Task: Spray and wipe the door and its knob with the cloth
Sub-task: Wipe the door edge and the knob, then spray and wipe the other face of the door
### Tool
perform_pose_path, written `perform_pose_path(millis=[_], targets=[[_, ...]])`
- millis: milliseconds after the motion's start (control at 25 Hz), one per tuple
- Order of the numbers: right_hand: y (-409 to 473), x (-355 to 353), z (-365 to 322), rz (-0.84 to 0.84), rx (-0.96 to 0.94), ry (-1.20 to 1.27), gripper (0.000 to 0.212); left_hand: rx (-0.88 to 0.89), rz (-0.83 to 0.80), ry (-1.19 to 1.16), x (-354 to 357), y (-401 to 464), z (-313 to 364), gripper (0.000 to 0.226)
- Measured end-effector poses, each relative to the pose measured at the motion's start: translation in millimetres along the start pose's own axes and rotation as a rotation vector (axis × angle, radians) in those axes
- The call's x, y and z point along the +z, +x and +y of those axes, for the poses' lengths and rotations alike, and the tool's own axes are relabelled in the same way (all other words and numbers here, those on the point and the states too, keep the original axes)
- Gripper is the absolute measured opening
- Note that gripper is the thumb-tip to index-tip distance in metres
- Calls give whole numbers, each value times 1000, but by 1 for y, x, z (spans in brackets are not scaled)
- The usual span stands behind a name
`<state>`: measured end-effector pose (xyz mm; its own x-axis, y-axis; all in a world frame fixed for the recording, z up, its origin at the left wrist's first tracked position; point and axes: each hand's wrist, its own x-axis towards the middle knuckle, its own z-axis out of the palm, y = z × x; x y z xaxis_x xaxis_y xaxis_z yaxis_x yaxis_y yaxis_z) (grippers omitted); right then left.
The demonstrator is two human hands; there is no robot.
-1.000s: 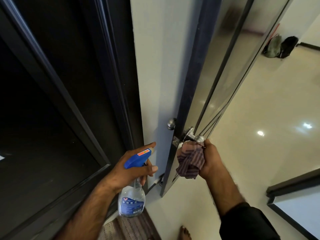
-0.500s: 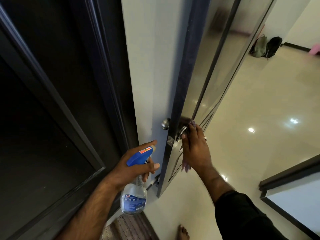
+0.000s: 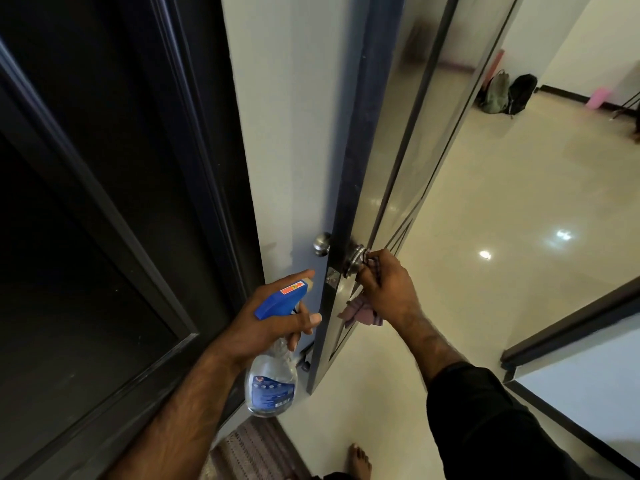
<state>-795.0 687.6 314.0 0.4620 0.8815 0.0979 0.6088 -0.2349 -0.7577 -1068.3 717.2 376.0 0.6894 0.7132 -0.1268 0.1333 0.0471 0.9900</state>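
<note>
At frame centre, the door (image 3: 391,140) stands ajar, edge-on to the camera, w/ one knob (image 3: 354,260) on its right face and a second knob (image 3: 321,243) on the left face. Right hand (image 3: 388,289) has fingers curled round the cloth (image 3: 362,311), pressing it against the right-face knob; cloth tail hangs below the palm. Left hand (image 3: 273,320) grips the spray bottle (image 3: 272,382) lower centre, fingers wrapped at the neck, index finger laid along the top of the blue head, nozzle aimed approx. at the door edge. Step in hand: wiping the knob, judged from cloth contact. Next move likely calls for rotating the cloth round the knob, then treating the left-face knob and door panels; spray req'd first. Floor (image 3: 502,220) fills the right of frame; a mat (image 3: 252,452) lies at the bottom.
</note>
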Motion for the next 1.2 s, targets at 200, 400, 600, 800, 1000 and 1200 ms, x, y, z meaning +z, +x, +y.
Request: perform_pose_path(millis=[200,400,600,800,1000,1200], targets=[[-18,-28,25,1,21,45,9,15,-31,-11,21,0,-6,49],[-42,-69,59,12,74,202,7,3,-61,-9,73,-2,1,52],[-62,-115,100,34,58,300,12,-16,-27,38,142,-1,5,62],[-82,-170,142,54,65,326,22,-26,-54,58,220,-3,0,74],[-100,-225,190,185,205,442,31,-17,-132,50,284,-1,12,78],[-124,-267,223,406,486,560,41,-33,-188,114,330,17,22,81]])
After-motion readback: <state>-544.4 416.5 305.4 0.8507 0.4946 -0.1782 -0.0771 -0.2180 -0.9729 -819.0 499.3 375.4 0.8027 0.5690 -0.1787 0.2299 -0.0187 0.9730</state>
